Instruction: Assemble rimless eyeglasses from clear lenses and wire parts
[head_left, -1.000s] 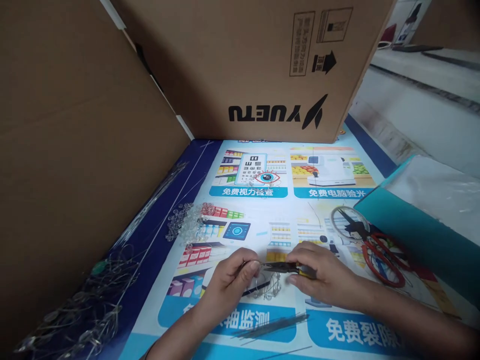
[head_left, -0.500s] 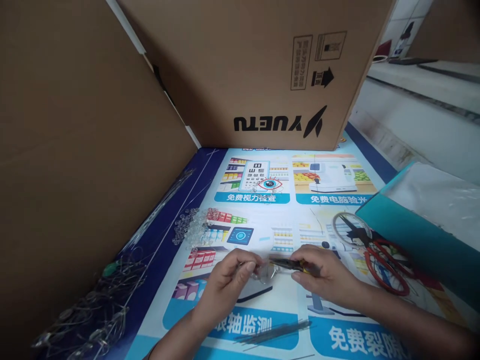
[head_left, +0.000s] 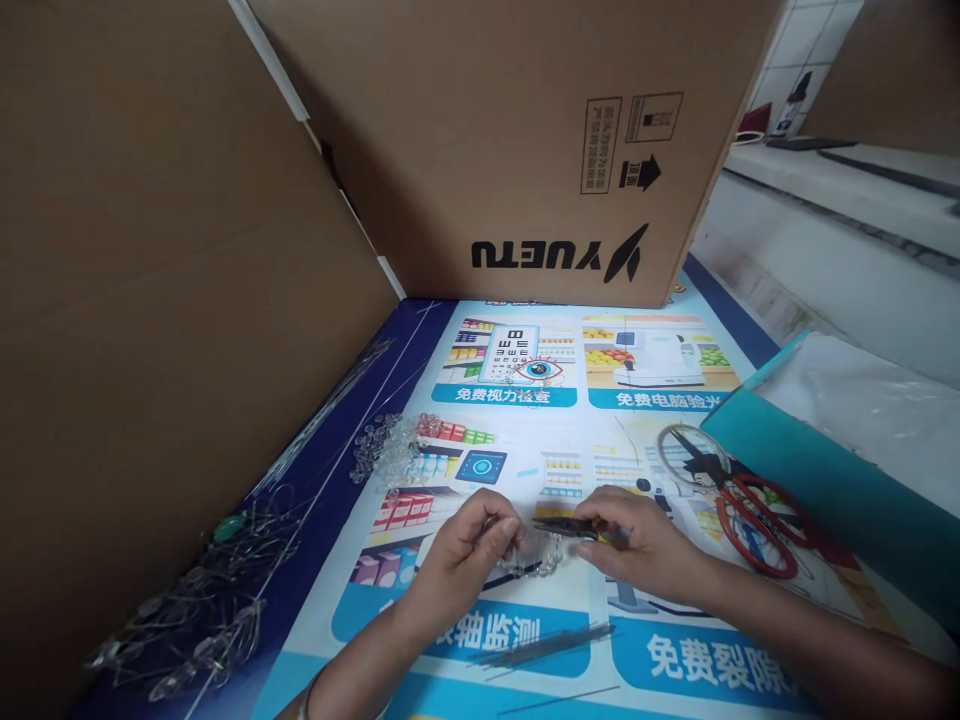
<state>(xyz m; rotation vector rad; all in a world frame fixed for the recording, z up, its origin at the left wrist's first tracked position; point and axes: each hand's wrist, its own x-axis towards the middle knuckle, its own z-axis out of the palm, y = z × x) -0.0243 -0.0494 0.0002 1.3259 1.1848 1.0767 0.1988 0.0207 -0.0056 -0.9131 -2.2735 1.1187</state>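
Note:
Pinched together, the fingers of my left hand (head_left: 480,540) hold one end of a string of clear beads (head_left: 546,562), which hangs in a curve between my hands. My right hand (head_left: 637,535) is closed around a pair of pliers (head_left: 566,525) with dark jaws and yellow on the handles. The jaws point left, just beside my left fingertips. Whether they grip the wire there is too small to tell. Below my hands lies a bundle of thin dark wires (head_left: 540,645). A pile of loose clear beads (head_left: 394,450) sits beyond my left hand.
Red-handled scissors (head_left: 757,520) lie at the right on a ring-shaped roll (head_left: 667,450), beside a teal box (head_left: 795,430) lined with plastic. A heap of wired beads (head_left: 187,610) is at the left. Large cardboard panels (head_left: 525,150) stand behind and left.
The bead string has swung out lower and shows longer between my hands. The pliers have moved slightly left and stay in my right hand. The whole view has shifted a little.

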